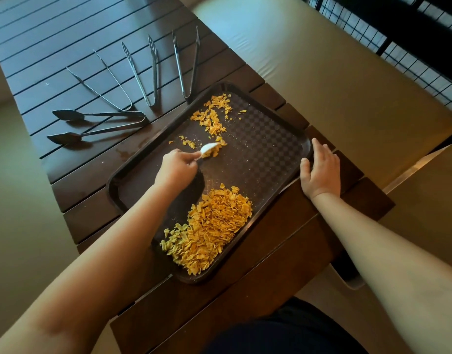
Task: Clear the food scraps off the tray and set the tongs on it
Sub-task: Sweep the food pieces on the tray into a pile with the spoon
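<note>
We work at a dark slatted wooden worktop point(66, 60) that runs from near us to the far left, with a pale cushioned bench point(309, 60) along its right side. On the near half of the worktop lies a dark brown tray point(271, 139), set at an angle, its surface patterned in small checks. The biggest heap of food scraps point(214, 226), orange and yellowish flakes, sits in the tray's near corner; a smaller scatter of scraps point(214, 116) spreads over the tray's far part. Our right hand point(319, 167) rests flat on the tray's right rim, fingers straight and relaxed, thumb over the edge. Our left hand point(176, 167) is over the middle of the tray, fingers curled round the handle of a small white scraper point(209, 148), whose blade touches a few flakes at the edge of the far scatter. Off the tray, on the worktop to the far left, four tongs lie fanned out: the dark tongs point(97, 123) with spoon-shaped tips nearest the left, then thin wire tongs point(102, 83), then silver tongs point(143, 72), then the rightmost tongs point(186, 65), whose hinge end lies just beside the tray's far corner.
</note>
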A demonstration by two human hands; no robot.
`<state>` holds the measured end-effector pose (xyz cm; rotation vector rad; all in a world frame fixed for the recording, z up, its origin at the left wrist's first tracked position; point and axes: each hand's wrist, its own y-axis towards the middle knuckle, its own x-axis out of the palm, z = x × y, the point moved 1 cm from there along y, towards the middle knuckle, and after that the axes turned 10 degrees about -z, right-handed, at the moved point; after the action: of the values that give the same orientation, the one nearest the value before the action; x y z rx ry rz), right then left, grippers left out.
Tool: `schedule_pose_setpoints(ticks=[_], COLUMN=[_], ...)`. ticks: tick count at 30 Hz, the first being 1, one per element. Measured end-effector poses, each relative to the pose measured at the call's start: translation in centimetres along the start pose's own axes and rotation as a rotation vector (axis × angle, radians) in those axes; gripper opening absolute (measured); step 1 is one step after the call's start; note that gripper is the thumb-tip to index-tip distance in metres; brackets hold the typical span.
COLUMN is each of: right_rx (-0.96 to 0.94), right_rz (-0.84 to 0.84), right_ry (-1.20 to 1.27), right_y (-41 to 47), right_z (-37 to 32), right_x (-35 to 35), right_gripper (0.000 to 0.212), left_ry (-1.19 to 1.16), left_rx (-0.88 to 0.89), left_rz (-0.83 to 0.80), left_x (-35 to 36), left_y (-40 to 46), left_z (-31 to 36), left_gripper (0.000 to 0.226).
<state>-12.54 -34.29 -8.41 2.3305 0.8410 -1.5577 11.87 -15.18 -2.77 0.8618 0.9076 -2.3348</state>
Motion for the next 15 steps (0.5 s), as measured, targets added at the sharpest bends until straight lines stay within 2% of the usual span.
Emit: schedule_pose_setpoints(ticks=[3,5,10,12,15], right_rx=[0.001,0.001,0.006,0.007,0.007], right_rz=[0.003,0.002,-0.002,-0.002,0.000], right_ry=[-0.005,-0.005,-0.003,-0.004,-0.005], right_y=[0.1,0.1,0.0,0.0,0.0], right_z=[0.1,0.0,0.0,0.0,0.0], right_x=[0.0,0.0,0.0,0.0,0.0], right_gripper=[0.063,0.063,0.063,0.063,0.062], left_ry=[0.082,0.006,-0.149,-0.144,-0.145], left_rx=[0.076,0.103,-0.103,-0.164,-0.140], left_rz=[-0.010,0.045,0.267,0.263,0.188], left_x=[0.0,-0.3,-2.2,-2.5,-2.0], left_y=[-1.1,-1.2,-0.4,-0.2,0.1], left_z=[-0.8,-1.3,-3.1,-3.5,-3.0], left_gripper=[0.030,0.030,0.040,0.042,0.040])
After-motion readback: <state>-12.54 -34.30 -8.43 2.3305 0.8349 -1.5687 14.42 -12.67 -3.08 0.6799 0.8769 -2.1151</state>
